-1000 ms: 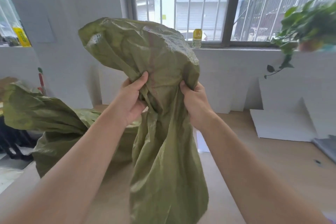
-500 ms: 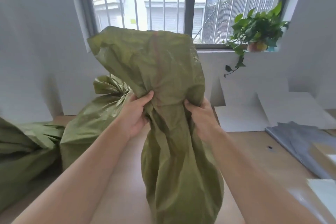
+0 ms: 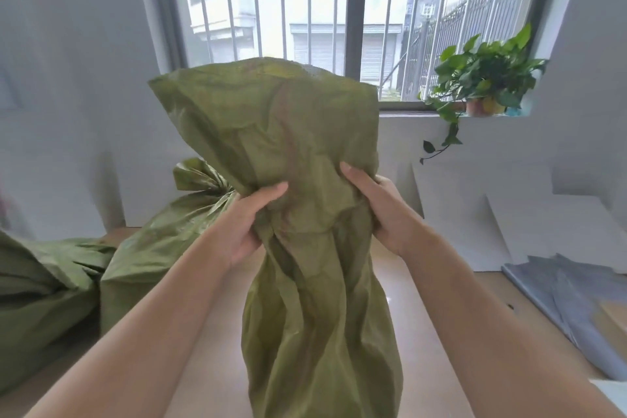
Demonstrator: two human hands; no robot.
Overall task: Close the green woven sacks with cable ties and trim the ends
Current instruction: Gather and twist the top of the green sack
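Head view, nearest first: two bare forearms run up from the bottom corners of the frame toward the centre. Between them a green woven sack [image 3: 315, 332] stands upright on the pale wooden table [image 3: 210, 370], with its bulging lower part filling the bottom centre. At mid-frame the left hand [image 3: 246, 226] grips the sack's gathered neck from the left, fingers curled round the fabric and thumb laid across the front. The right hand [image 3: 385, 214] clamps the same neck from the right, thumb on the front and fingers wrapped behind. Above the two hands the loose mouth of the sack flares wide and stands up to the middle of the frame. No tie can be made out on this neck.

Left of the held sack, a second green sack [image 3: 159, 248] lies on the table with its neck bunched together; what binds it is too small to tell. A third green sack [image 3: 40, 285] lies at the left edge. At the right edge lies a folded grey sheet [image 3: 563, 295], and behind it white boards [image 3: 543, 224] lean against the wall. Farther back, a potted plant [image 3: 485, 78] sits on the sill at the upper right, beside the barred window [image 3: 356, 10] across the top of the frame.
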